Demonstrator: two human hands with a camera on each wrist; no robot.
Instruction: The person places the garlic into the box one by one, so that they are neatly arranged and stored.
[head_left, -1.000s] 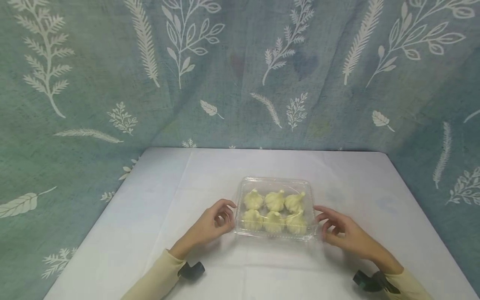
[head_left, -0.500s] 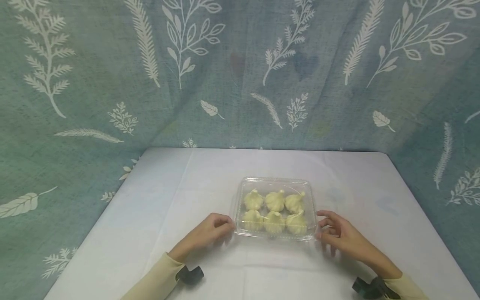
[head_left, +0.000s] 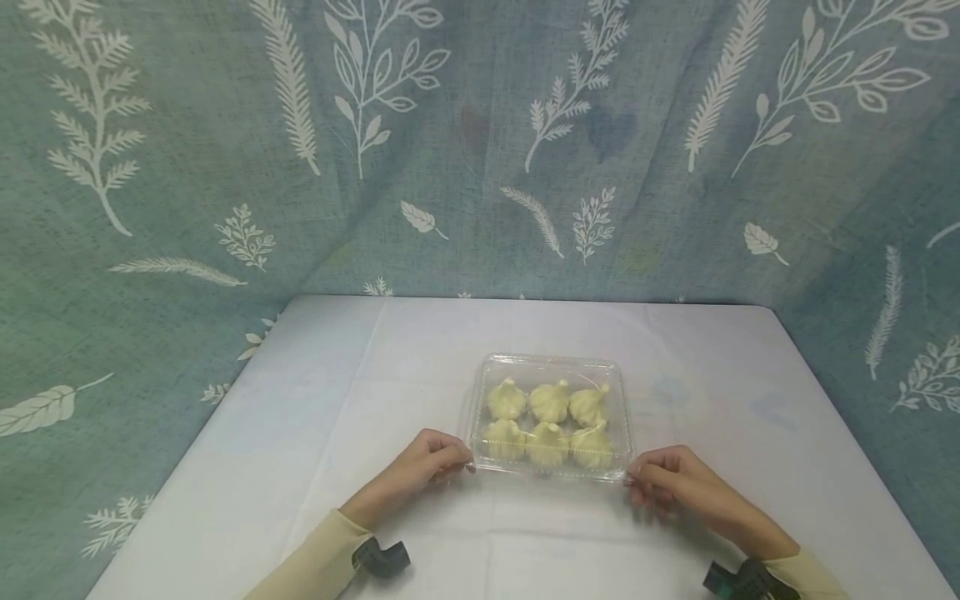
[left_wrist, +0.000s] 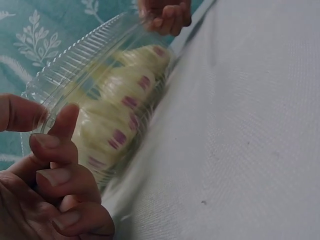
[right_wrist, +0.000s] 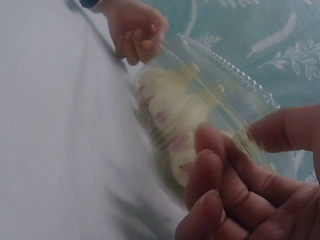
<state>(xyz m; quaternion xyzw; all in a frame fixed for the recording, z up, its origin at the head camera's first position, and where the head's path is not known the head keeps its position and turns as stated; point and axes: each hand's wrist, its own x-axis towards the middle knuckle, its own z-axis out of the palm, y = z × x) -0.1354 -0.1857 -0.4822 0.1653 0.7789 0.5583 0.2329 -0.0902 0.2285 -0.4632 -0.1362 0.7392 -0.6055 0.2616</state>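
A clear plastic clamshell box [head_left: 555, 361] holds several pale garlic bulbs [head_left: 550, 403] in two rows, seen through its cover. Purple streaks mark the bulbs [left_wrist: 117, 107] in the left wrist view. My left hand [head_left: 422, 469] is at the box's near left corner, its thumb and forefinger pinching the rim. At the near right corner my right hand [head_left: 684, 486] does the same; the right wrist view shows the rim [right_wrist: 245, 142] between thumb and forefinger. The other fingers of both hands curl below the rim, beside the box. Whether the box's base touches the table cannot be told.
A white cloth covers the table [head_left: 420, 350] under the box. Behind and to the sides hangs a blue-green curtain [head_left: 480, 225] printed with white leaves. A dark camera mount [head_left: 382, 558] sits on the left wrist, another [head_left: 750, 579] on the right.
Both hands have slid toward the near corners of the box, the right one most in the last half second. Their fingers have closed on the rim. The box has stayed in place.
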